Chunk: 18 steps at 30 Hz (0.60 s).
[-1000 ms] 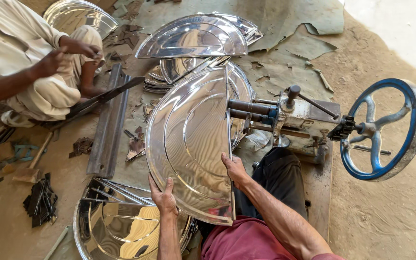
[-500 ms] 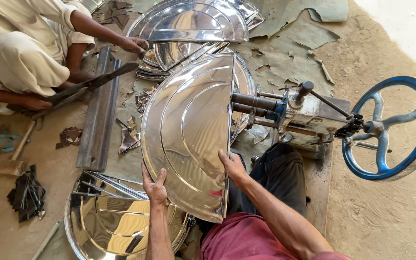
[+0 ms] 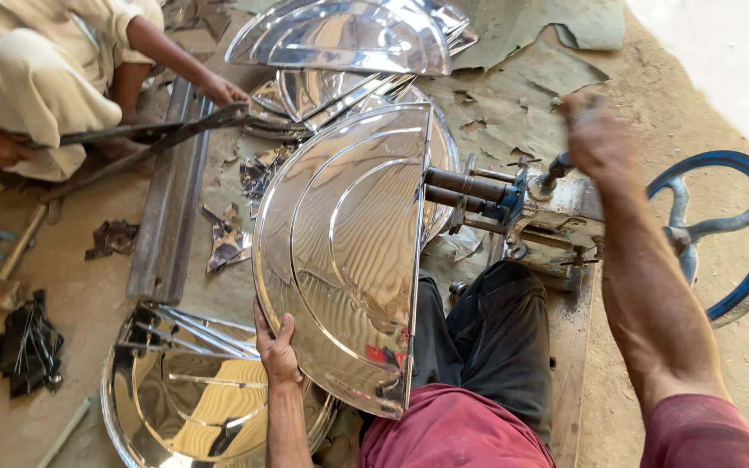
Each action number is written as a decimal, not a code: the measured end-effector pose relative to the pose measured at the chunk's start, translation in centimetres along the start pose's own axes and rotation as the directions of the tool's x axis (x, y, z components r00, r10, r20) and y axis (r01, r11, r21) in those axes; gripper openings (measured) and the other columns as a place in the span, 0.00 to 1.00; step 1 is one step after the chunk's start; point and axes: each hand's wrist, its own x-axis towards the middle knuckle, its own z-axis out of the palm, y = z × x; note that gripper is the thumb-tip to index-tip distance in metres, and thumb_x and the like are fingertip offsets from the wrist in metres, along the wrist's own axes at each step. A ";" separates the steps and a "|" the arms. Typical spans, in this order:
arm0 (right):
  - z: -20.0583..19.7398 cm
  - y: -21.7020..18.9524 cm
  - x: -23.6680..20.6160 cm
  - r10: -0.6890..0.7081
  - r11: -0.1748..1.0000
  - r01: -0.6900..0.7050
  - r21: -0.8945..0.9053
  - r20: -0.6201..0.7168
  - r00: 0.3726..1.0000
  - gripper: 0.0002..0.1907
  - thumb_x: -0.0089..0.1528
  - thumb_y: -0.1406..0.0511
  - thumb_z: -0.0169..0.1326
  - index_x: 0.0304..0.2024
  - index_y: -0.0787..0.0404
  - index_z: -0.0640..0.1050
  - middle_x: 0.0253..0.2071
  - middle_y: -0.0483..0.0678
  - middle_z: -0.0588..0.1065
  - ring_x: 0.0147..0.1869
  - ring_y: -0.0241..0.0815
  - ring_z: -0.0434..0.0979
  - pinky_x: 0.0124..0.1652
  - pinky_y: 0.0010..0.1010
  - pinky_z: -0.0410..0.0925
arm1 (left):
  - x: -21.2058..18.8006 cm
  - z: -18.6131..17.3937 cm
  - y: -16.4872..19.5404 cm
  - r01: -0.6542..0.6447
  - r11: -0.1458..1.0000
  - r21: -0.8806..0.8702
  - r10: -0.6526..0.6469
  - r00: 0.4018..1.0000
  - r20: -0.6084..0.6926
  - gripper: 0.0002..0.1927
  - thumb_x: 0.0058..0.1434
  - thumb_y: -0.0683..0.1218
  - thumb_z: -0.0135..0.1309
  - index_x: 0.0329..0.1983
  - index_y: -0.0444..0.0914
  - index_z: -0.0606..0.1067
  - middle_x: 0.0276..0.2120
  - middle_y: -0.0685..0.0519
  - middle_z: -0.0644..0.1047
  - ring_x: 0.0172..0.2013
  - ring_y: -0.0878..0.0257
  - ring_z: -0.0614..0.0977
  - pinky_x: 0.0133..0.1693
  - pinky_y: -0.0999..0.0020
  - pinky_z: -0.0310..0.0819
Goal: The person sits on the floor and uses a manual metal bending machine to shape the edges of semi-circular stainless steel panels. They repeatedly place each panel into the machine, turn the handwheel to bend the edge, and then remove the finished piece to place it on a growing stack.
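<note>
While the left hand (image 3: 277, 351) clamps the curved lower rim of the shiny half-round ribbed steel sheet (image 3: 348, 260), whose straight edge runs upright into the grey roller machine (image 3: 513, 204), the right hand (image 3: 595, 130) hovers blurred above the machine's handle, grip unclear, beside the blue handwheel (image 3: 739, 225).

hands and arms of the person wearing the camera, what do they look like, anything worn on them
Both hands are bare: no gloves, rings or watch visible. The left hand and its forearm are uncovered as far as the frame shows. The right hand is motion-blurred; that arm is bare up to a short dark red sleeve.
</note>
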 end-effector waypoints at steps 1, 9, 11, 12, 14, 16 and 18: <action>0.4 -1.9 -0.2 -0.016 0.995 0.024 -0.099 0.080 0.997 0.48 0.67 0.33 0.23 0.72 0.60 0.62 0.35 0.54 0.72 0.36 0.52 0.77 0.39 0.51 0.72 | -0.1 0.1 0.0 -0.003 1.000 -0.014 0.002 1.000 -0.008 0.38 0.62 0.34 0.51 0.77 0.39 0.57 0.65 0.52 0.70 0.60 0.60 0.75 0.60 0.66 0.69; 1.0 -1.4 -13.1 -0.524 0.846 0.531 0.049 0.258 0.812 0.48 0.63 0.38 0.26 0.78 0.57 0.48 0.34 0.49 0.82 0.51 0.47 0.81 0.77 0.49 0.35 | 1.6 1.0 -1.5 0.053 0.998 0.036 -0.057 0.993 0.101 0.37 0.64 0.33 0.51 0.77 0.39 0.60 0.64 0.50 0.72 0.59 0.60 0.75 0.60 0.65 0.69; -0.6 2.2 -13.1 -0.505 0.860 0.510 -0.019 0.114 0.856 0.47 0.69 0.38 0.28 0.77 0.64 0.49 0.38 0.48 0.84 0.63 0.58 0.71 0.68 0.55 0.44 | 2.0 1.0 -1.4 0.095 0.995 0.041 -0.099 0.989 0.112 0.38 0.63 0.34 0.51 0.77 0.41 0.59 0.64 0.51 0.72 0.59 0.61 0.75 0.60 0.66 0.69; -1.5 3.9 -12.5 -0.299 0.950 0.308 -0.051 0.133 0.945 0.47 0.69 0.36 0.29 0.79 0.60 0.53 0.35 0.47 0.82 0.45 0.52 0.75 0.51 0.54 0.58 | 2.2 0.9 -1.1 0.115 0.992 0.050 -0.120 0.985 0.125 0.38 0.63 0.34 0.51 0.77 0.41 0.58 0.64 0.51 0.72 0.58 0.61 0.75 0.59 0.66 0.69; -1.8 5.5 -10.9 -0.060 0.985 0.086 -0.152 0.166 0.984 0.44 0.69 0.35 0.27 0.72 0.57 0.64 0.30 0.47 0.77 0.27 0.46 0.75 0.39 0.51 0.71 | 2.3 0.5 -0.5 0.116 0.990 0.074 -0.125 0.984 0.130 0.39 0.62 0.34 0.51 0.77 0.41 0.58 0.64 0.52 0.72 0.59 0.62 0.75 0.60 0.66 0.68; -2.0 5.9 -9.0 0.005 0.960 0.047 -0.276 0.186 0.983 0.44 0.71 0.36 0.23 0.56 0.57 0.81 0.25 0.49 0.74 0.28 0.43 0.67 0.51 0.48 0.66 | 2.5 0.3 -0.1 0.084 0.991 0.106 -0.099 0.984 0.149 0.39 0.62 0.33 0.51 0.78 0.41 0.57 0.65 0.53 0.71 0.60 0.63 0.74 0.62 0.67 0.66; -2.0 5.0 -8.0 0.046 0.892 0.043 -0.450 0.186 0.981 0.46 0.71 0.34 0.23 0.47 0.59 0.81 0.23 0.43 0.67 0.26 0.39 0.63 0.51 0.46 0.62 | 2.7 0.2 -0.1 0.101 0.990 0.101 -0.115 0.983 0.142 0.40 0.62 0.33 0.52 0.78 0.41 0.57 0.65 0.53 0.71 0.61 0.63 0.74 0.62 0.67 0.65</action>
